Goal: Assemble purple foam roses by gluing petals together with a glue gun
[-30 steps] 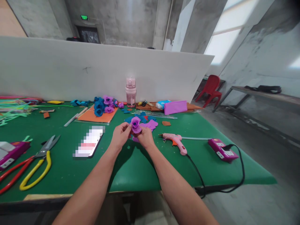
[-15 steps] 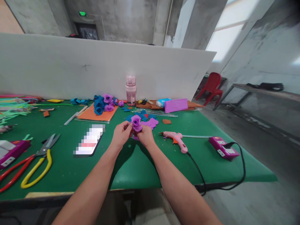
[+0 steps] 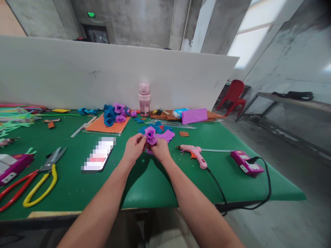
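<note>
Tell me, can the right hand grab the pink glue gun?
Probably yes: the glue gun lies close beside the right hand, with nothing seen between them. That hand would have to let go of the purple flower first.

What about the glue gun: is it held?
No, the glue gun lies on the table; the left grip and right grip hold the purple flower.

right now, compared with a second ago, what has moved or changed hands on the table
Nothing has visibly moved or been taken up or let go; only the view shifted slightly. The left hand and right hand still hold the purple flower. The pink glue gun and scissors stayed put.
</note>
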The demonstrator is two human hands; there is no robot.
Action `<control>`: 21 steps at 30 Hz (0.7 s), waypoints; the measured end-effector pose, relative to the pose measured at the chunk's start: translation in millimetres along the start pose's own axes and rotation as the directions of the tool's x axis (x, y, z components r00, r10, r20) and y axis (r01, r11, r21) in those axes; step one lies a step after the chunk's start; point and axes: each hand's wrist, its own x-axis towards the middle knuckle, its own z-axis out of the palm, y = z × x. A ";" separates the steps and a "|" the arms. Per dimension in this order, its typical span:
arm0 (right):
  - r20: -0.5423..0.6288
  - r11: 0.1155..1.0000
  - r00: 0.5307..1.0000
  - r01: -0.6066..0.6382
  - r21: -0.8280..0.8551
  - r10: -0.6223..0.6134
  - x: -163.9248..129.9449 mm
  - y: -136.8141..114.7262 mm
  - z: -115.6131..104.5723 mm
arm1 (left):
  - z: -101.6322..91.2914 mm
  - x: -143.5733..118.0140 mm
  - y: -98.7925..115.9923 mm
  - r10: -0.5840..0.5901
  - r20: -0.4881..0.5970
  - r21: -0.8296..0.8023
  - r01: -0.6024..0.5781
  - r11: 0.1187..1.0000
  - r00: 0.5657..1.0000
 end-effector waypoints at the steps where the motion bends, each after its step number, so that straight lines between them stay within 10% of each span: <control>1: 0.000 1.000 1.000 -0.001 0.001 0.001 0.1 0.1 0.0 | 0.1 -0.1 0.2 0.002 -0.001 0.004 -0.002 1.000 1.000; 21: -0.002 0.994 0.999 0.043 -0.097 -0.044 0.5 -3.3 -3.0 | 1.9 -0.4 -2.8 0.013 0.014 0.027 -0.013 1.000 1.000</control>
